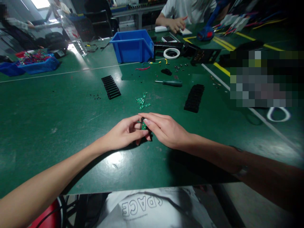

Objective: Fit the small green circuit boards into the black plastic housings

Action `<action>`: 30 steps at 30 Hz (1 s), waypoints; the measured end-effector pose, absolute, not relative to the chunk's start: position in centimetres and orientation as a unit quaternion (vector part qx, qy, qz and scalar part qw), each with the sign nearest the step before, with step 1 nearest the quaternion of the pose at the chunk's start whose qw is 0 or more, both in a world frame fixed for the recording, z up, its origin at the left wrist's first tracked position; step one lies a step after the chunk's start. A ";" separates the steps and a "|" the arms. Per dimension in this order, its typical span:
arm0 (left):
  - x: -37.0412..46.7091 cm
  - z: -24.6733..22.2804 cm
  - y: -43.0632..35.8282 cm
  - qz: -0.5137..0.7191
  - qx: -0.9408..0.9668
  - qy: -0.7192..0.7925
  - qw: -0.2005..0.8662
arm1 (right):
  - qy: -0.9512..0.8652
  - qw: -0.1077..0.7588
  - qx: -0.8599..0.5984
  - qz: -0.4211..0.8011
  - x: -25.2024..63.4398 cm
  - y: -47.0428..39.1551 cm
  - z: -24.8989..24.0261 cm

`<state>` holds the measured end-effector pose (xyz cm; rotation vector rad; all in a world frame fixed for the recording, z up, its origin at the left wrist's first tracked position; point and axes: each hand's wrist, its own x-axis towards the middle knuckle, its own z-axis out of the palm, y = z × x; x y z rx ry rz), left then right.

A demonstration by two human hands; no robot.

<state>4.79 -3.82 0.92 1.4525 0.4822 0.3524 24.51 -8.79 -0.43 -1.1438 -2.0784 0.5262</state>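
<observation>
Near the front of the green table, my left hand (124, 133) and my right hand (167, 128) meet around a small green circuit board (144, 126) set in a black plastic casing. The fingers of my left hand are closed around the casing from the left. From the right, my right thumb presses near the board's top, and the other right fingers wrap over the far side. Much of the casing is hidden by both hands. Just beyond them lies a loose group of small green circuit boards (141, 101).
Black slotted plastic parts lie at left (111, 87) and right (194, 98). Farther back are a screwdriver (174, 83), a blue bin (130, 50), a white tape ring (171, 53) and a plastic bottle (74, 36). A co-worker's hand (177, 24) rests across the table.
</observation>
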 end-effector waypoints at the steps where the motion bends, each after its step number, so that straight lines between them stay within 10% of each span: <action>1: 4.8 0.9 -3.8 0.158 0.655 0.216 0.707 | -0.802 0.348 -0.441 0.204 24.5 -8.8 -0.4; 30: 4.5 0.5 -3.6 0.157 0.681 0.217 0.681 | -0.782 0.357 -0.451 0.238 23.8 -8.9 -0.3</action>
